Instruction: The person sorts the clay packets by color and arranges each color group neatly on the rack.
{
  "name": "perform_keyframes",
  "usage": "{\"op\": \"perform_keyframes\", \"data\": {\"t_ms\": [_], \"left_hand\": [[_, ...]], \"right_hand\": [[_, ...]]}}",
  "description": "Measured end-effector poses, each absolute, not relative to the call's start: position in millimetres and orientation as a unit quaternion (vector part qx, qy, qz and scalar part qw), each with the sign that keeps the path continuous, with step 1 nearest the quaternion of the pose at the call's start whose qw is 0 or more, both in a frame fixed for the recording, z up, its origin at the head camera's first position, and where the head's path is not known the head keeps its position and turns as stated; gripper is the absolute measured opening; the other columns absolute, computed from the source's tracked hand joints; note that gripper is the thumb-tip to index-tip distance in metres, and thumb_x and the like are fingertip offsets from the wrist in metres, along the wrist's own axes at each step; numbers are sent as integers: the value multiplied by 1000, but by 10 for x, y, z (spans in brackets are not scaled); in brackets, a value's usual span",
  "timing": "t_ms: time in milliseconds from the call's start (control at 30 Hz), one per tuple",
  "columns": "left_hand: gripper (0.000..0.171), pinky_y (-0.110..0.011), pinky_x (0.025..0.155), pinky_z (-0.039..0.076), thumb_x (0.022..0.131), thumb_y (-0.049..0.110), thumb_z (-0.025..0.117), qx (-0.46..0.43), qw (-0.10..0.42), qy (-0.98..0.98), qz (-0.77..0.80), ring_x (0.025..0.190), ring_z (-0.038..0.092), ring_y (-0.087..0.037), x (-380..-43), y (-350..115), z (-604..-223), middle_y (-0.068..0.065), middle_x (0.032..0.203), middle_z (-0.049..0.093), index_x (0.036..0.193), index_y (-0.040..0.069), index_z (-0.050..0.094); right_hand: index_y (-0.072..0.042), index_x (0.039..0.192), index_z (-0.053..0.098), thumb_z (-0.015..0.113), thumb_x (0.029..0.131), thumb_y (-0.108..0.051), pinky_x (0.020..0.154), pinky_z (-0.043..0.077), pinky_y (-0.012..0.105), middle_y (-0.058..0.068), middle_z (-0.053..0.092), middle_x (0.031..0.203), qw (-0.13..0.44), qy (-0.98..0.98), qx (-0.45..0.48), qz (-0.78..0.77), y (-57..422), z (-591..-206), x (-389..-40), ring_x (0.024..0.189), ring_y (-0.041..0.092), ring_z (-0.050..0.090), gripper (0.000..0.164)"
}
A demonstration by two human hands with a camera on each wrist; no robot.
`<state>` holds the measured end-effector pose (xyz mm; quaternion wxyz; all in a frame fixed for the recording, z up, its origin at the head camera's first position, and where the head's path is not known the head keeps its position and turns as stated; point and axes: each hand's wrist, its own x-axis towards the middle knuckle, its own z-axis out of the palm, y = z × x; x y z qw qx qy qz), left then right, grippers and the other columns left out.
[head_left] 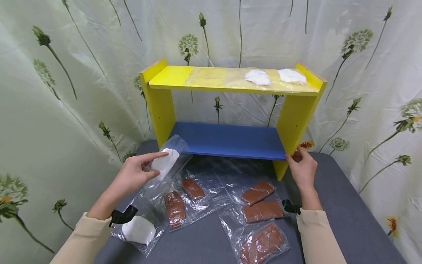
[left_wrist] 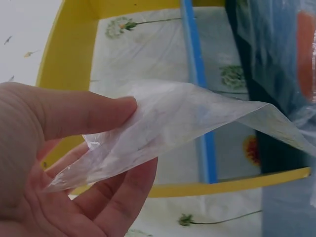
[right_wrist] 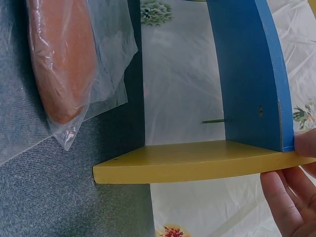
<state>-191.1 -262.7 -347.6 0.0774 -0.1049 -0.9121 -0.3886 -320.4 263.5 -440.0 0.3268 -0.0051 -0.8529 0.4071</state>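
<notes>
My left hand pinches a clear plastic bag between thumb and fingers. A white flat lump shows inside that bag, held just in front of the left end of the blue lower shelf. At the other end, my right hand grips the front edge of the yellow side panel, thumb near the corner of the blue board and fingers behind the panel. Two white lumps in clear bags, one lump left of the other, lie on the yellow top shelf.
Before the shelf unit, on the dark grey table, lie several bagged brown blocks. Another bagged white lump lies at the front left, below my left wrist. A flower-patterned curtain hangs behind.
</notes>
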Motion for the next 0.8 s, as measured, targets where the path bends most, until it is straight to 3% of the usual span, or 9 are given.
{"op": "perform_keyframes", "data": {"t_ms": [100,200,300,567,800], "left_hand": [[61,-28,50,45,87,1,76,-132,92,-911,-380,65,51,-19,-1906,-2592,-3365,-4,87,61,135,37,65],[62,-29,55,52,86,-3,76,-166,113,-908,-367,77,59,-23,-1916,-2568,-3264,-5,115,68,135,35,66],[65,-30,61,55,85,-6,76,-204,134,-903,-354,83,62,-23,-1937,-2542,-3173,-5,123,68,135,33,66],[66,-26,64,53,81,-7,79,-281,180,-884,-328,84,59,-16,-1997,-2444,-3013,4,121,69,136,29,67],[65,-23,59,46,80,-8,80,-336,215,-861,-316,77,54,-13,-2053,-2350,-2834,4,115,70,135,24,68]], "right_hand": [[-9,131,67,76,92,-21,78,47,38,16,73,97,326,-853,-4,406,2636,-4400,-3205,90,31,67,42],[-9,130,67,76,92,-21,77,47,37,16,73,97,328,-854,-2,404,2634,-4399,-3202,90,31,68,42],[-8,130,67,76,92,-21,75,47,38,17,73,96,330,-853,0,405,2626,-4397,-3196,90,32,67,41],[-7,130,67,76,91,-19,79,47,44,18,73,95,322,-850,3,416,2621,-4404,-3188,90,34,66,42],[-7,130,67,77,91,-19,79,47,41,18,74,96,324,-850,3,416,2632,-4392,-3192,91,34,67,41]]}}
